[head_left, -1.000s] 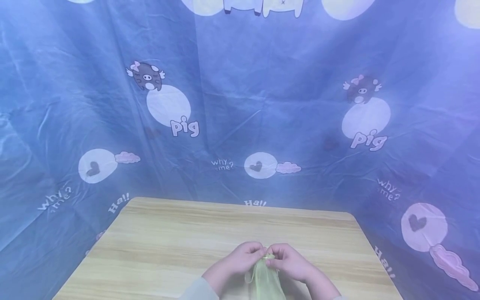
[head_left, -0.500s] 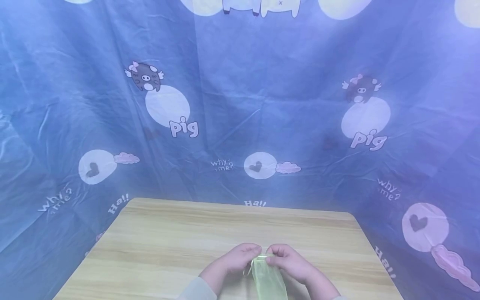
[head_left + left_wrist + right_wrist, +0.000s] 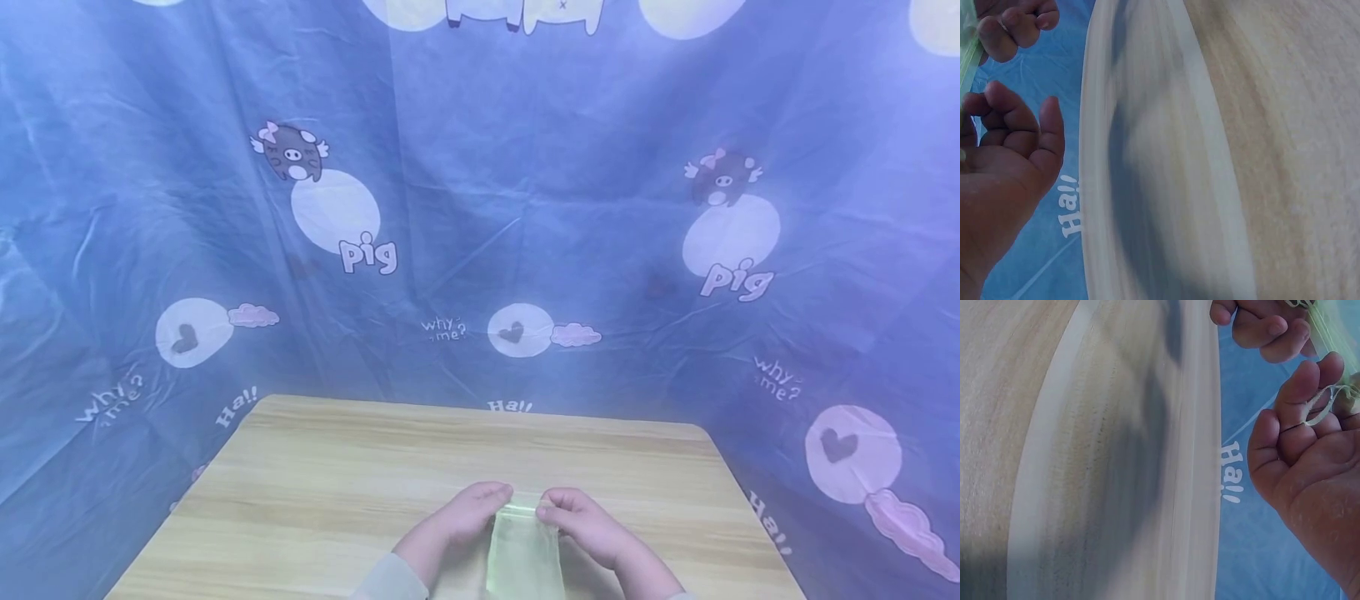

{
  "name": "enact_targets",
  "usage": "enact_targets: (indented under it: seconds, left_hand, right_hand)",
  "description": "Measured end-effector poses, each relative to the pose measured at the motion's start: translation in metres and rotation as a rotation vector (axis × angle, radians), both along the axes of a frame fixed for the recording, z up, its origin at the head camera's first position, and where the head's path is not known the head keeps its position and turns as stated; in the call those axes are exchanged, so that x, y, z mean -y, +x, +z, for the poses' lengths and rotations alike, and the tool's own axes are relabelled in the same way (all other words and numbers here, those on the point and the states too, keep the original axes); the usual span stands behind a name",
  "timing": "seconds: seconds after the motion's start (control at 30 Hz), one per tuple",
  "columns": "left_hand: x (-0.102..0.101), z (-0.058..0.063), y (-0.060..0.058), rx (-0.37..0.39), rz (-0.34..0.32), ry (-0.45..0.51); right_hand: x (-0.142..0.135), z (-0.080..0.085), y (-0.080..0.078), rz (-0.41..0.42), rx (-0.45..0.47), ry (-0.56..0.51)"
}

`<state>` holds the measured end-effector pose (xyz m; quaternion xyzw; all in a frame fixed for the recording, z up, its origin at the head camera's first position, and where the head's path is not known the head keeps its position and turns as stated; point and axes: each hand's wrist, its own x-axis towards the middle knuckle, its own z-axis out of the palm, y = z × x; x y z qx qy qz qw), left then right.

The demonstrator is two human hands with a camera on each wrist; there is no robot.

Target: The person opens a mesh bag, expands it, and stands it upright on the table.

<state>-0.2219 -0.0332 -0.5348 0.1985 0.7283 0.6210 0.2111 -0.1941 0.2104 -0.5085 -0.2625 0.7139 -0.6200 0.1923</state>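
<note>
A sheer pale-green drawstring pouch (image 3: 523,554) hangs between my hands near the front of the table, its top edge stretched flat. My left hand (image 3: 472,510) pinches the upper left corner with thumb and forefinger. At the opposite corner my right hand (image 3: 581,518) pinches the top edge the same way. In the right wrist view a loop of thin ribbon (image 3: 1320,412) lies across the right hand's fingers, and the pouch (image 3: 1335,331) shows gathered strands at its upper end. The left wrist view catches only a strip of green fabric (image 3: 967,50) at its edge.
A light wood-grain table (image 3: 337,475) with rounded far corners lies under the hands. Blue printed cloth (image 3: 480,208) with pigs and lettering hangs close behind it and along both sides.
The bunched top of the pouch has been drawn out wide and flat. My hands have moved apart, the left one shifting leftward and the right one slightly rightward.
</note>
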Motion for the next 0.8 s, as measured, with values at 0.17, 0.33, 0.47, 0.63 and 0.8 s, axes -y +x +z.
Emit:
enact_targets:
  seconds: [0.17, 0.33, 0.47, 0.63, 0.8]
  left_hand:
    - [0.0018, -0.0016, -0.0012, 0.025, 0.029, 0.029]
    - [0.0001, -0.0026, -0.0003, 0.117, -0.008, 0.137]
    - [-0.0014, -0.0014, 0.0004, 0.117, -0.014, 0.142]
    - [0.0038, 0.0017, 0.0026, 0.033, -0.017, 0.034]
    - [0.0083, 0.0023, 0.0031, 0.014, 0.009, -0.007]
  right_hand:
    - [0.0004, 0.0002, 0.0008, -0.010, 0.039, -0.016]
    - [0.0036, 0.0009, 0.0006, -0.021, 0.046, -0.026]
    - [0.0051, 0.0030, 0.0006, -0.033, 0.030, -0.018]
    - [0.0020, 0.0005, 0.0018, -0.014, 0.020, -0.026]
    - [-0.0030, -0.0032, 0.0034, 0.016, 0.011, -0.054]
